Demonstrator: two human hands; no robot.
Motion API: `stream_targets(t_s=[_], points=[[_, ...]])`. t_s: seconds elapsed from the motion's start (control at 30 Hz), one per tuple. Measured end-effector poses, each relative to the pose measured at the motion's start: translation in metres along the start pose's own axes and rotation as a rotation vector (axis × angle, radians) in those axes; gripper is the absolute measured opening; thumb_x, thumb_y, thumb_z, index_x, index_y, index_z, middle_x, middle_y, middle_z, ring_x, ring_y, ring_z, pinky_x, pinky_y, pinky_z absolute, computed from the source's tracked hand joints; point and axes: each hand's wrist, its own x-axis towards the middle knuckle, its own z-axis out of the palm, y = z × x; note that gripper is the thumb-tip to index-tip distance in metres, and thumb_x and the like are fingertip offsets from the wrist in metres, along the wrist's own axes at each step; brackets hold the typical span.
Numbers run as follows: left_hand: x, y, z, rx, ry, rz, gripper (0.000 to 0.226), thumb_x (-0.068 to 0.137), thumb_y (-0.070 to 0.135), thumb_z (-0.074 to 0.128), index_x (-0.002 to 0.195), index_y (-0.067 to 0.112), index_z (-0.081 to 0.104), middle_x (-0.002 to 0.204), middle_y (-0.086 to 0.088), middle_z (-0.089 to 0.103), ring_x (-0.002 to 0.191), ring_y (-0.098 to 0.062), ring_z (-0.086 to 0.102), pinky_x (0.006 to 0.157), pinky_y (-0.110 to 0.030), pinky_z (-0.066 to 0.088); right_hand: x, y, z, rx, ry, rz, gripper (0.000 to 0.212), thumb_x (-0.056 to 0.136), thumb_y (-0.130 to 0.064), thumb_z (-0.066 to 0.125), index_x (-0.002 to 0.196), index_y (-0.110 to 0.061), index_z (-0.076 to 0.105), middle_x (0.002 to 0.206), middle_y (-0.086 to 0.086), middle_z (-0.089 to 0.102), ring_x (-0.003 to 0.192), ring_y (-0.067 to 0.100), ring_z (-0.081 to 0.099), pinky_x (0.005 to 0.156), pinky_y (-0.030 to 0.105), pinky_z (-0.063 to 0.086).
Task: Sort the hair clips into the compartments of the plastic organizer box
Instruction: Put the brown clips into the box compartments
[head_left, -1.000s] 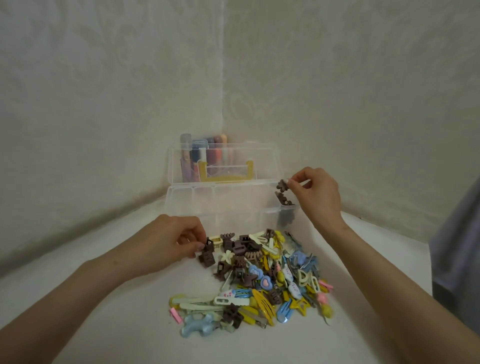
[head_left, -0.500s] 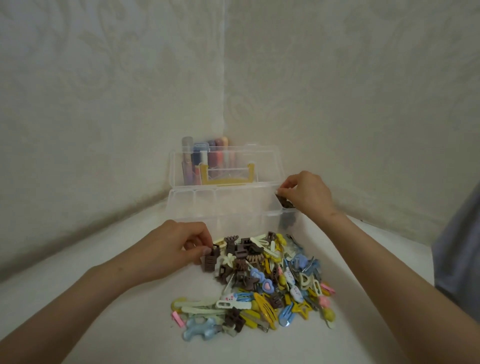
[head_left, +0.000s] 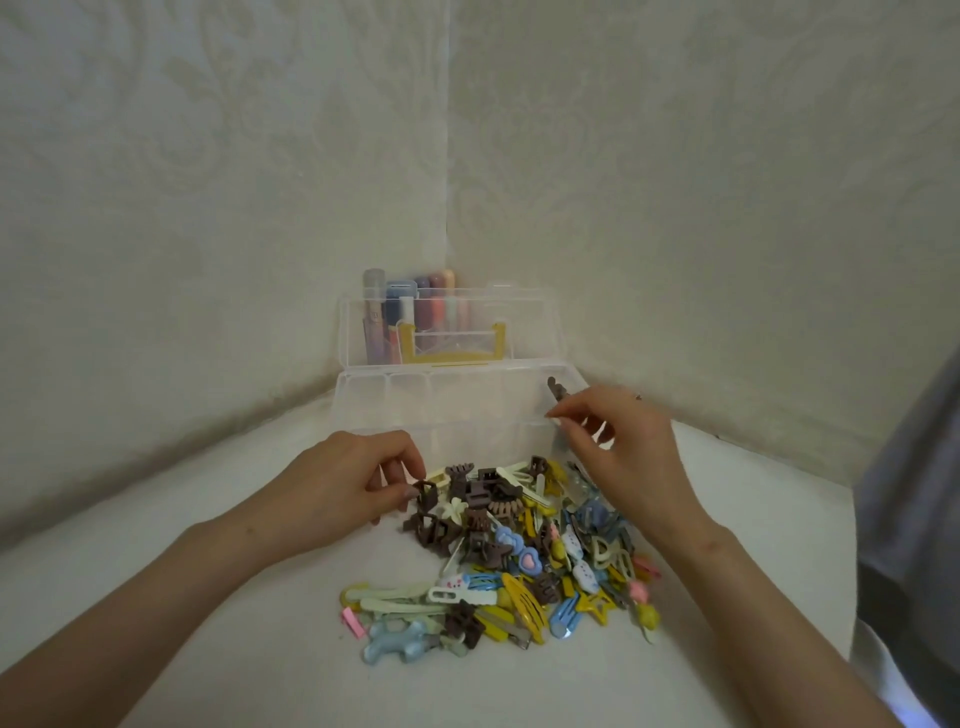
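Hair clips (head_left: 519, 543) heaped just before organizer box (head_left: 447, 410): probably light, stiff, slick; may tangle. Left hand (head_left: 343, 483) pinches brown claw clip (head_left: 425, 493) by its body; right hand (head_left: 623, 457) relaxed, empty, at box's right end

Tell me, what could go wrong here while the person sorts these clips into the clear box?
The left hand pinches a brown clip at the edge of the tangled pile; lifting it might drag neighbours along. The right hand hovers open close to the box, so a careless reach could nudge it or knock the dark clip in its right end.
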Motion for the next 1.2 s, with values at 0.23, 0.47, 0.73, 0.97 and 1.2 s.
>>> stream_targets(t_s=[0.23, 0.47, 0.73, 0.97, 1.2], points=[[0.0, 0.005, 0.007, -0.044, -0.084, 0.008, 0.027, 0.082, 0.013, 0.064, 0.097, 0.033, 0.056, 0.083, 0.019, 0.069, 0.067, -0.001, 0.057, 0.062, -0.016, 0.043, -0.006, -0.006, 0.008, 0.068, -0.311, -0.071, 0.01, 0.079, -0.036, 0.064, 0.086, -0.034, 0.069, 0.083, -0.016, 0.062, 0.083, 0.004, 0.053, 0.072, 0.028, 0.044], [-0.001, 0.006, 0.004, -0.108, -0.132, 0.065, 0.028, 0.085, 0.008, 0.06, 0.097, 0.032, 0.053, 0.088, 0.02, 0.071, 0.07, -0.004, 0.061, 0.059, -0.007, 0.039, -0.006, -0.004, 0.011, 0.001, -0.471, -0.128, 0.021, 0.079, -0.032, 0.07, 0.099, -0.038, 0.068, 0.088, -0.026, 0.047, 0.091, 0.007, 0.046, 0.081, 0.035, 0.045], [-0.002, 0.004, 0.0, -0.013, -0.213, 0.075, 0.032, 0.076, 0.023, 0.073, 0.099, 0.035, 0.055, 0.093, 0.022, 0.064, 0.074, 0.0, 0.057, 0.062, -0.011, 0.04, -0.006, -0.001, 0.013, -0.02, -0.436, -0.104, 0.018, 0.081, -0.027, 0.069, 0.097, -0.034, 0.069, 0.094, -0.016, 0.054, 0.093, 0.009, 0.049, 0.081, 0.035, 0.046], [0.0, 0.003, -0.001, -0.22, -0.076, 0.035, 0.024, 0.083, 0.004, 0.063, 0.089, 0.027, 0.061, 0.083, 0.013, 0.067, 0.072, -0.001, 0.061, 0.059, -0.015, 0.049, -0.005, -0.003, 0.012, -0.005, -0.398, -0.095, 0.011, 0.084, -0.029, 0.066, 0.094, -0.032, 0.069, 0.092, -0.017, 0.055, 0.092, 0.005, 0.049, 0.082, 0.032, 0.045], [0.001, 0.003, 0.002, -0.287, -0.067, 0.025, 0.007, 0.086, 0.012, 0.062, 0.091, 0.016, 0.063, 0.082, 0.002, 0.069, 0.067, -0.006, 0.063, 0.06, -0.025, 0.055, -0.006, -0.002, 0.015, 0.006, -0.397, -0.125, 0.011, 0.082, -0.031, 0.065, 0.093, -0.033, 0.068, 0.092, -0.015, 0.058, 0.091, 0.007, 0.049, 0.08, 0.035, 0.047]])
